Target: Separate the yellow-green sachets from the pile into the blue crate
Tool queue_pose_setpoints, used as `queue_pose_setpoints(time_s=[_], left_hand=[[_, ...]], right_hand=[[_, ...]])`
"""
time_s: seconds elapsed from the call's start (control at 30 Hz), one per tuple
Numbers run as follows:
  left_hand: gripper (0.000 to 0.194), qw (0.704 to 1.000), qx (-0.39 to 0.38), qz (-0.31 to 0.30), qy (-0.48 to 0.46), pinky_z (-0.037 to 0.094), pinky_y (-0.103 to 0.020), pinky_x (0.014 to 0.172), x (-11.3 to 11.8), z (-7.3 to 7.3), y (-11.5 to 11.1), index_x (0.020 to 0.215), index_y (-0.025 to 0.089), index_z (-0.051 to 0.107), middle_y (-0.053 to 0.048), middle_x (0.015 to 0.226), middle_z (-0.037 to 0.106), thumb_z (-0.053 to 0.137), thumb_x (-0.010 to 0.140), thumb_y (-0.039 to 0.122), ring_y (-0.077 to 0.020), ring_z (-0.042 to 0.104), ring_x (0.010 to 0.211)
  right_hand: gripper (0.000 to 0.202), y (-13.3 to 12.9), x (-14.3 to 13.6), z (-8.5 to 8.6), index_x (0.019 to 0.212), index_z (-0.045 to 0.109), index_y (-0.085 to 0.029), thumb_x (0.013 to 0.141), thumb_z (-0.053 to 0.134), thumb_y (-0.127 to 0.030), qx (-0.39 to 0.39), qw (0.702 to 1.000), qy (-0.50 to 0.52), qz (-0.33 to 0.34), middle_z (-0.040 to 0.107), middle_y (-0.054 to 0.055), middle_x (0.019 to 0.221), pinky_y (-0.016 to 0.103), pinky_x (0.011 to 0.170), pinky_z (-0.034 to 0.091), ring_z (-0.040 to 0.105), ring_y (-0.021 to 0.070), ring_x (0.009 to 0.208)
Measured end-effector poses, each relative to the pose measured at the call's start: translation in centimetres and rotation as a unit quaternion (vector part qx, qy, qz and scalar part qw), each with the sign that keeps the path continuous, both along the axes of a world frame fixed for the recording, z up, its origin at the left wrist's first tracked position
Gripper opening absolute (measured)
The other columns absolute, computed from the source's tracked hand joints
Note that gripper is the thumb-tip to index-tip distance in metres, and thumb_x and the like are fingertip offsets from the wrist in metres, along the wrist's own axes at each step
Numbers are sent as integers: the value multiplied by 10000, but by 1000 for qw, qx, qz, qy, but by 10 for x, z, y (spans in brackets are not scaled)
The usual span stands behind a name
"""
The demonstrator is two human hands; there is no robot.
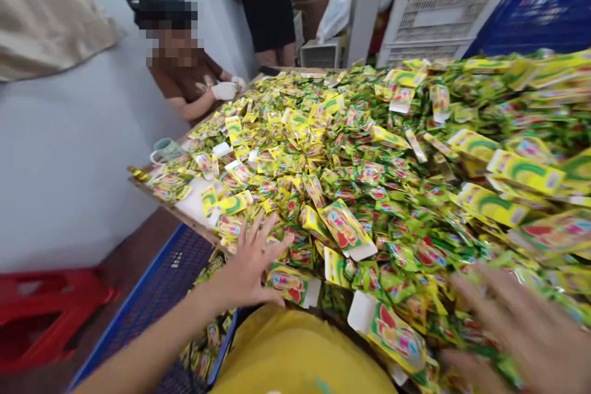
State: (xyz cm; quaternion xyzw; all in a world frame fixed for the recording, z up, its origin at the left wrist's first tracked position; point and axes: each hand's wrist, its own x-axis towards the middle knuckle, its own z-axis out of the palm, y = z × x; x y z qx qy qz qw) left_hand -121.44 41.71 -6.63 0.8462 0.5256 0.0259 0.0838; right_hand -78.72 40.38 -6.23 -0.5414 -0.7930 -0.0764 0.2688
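My left hand (252, 258) is spread over the near left part of the heap, with nothing in it. Below its fingers and thumb lies a printed carton with an open white flap (292, 284). My right hand (521, 320), smeared by motion, hovers above the heap at the lower right with its fingers stretched out. Between the hands lie another carton (396, 335) and a larger fruit-printed carton (347, 229). Small green and yellow sachets (397, 258) cover the table around them, mixed with several yellow cartons (526, 173).
A blue crate (152, 295) with sachets stands below the table's left edge. Beyond it is a red stool (50, 314). A mug (167, 151) sits at the left corner. A gloved co-worker (189, 83) sits at the far left; another person (265, 3) stands behind. White crates (443, 12) are stacked at the back.
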Motion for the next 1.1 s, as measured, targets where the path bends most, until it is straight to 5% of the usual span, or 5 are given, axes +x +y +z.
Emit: queue_pose_setpoints(time_s=[0.2,0.53,0.7,0.93,1.1], left_hand=[[968,998,-45,-32,-14,42,-676,1128,-9,-78,-16,1458,462,49,-42,1576,103,568,685,726,-410,40,1430],[609,998,52,-10,-21,227,-512,1072,1,43,206,1330,37,450,-200,1395,448,454,885,452,-344,329,1333],[781,986,129,44,-95,255,-345,1078,-61,89,207,1401,43,331,-151,1434,411,370,843,588,-254,350,1328],[1005,925,106,341,-130,209,-661,1062,-105,-67,29,1495,227,199,-224,1551,88,664,702,632,-468,131,1400],[601,915,117,376,-92,189,-637,1077,-85,-107,73,1455,295,326,-162,1543,195,423,904,513,-437,128,1410]], right_hand=[[823,-35,-88,-71,1490,156,-404,794,591,-351,-24,988,-123,89,478,68,1419,598,991,327,432,369,1272],[820,192,-126,47,1444,368,-248,777,462,-716,-14,993,-78,-83,215,226,1531,690,783,281,313,534,1273],[673,156,-162,82,1470,315,-285,878,362,-602,50,997,-60,-11,385,115,1467,595,966,313,330,386,1339],[674,8,-225,-38,1440,339,-366,823,437,-112,-77,921,-234,303,394,-4,1486,615,1112,86,303,300,1375],[588,90,-251,-34,1439,357,-292,870,436,-164,-91,937,-244,234,376,83,1493,618,1066,166,280,335,1365]])
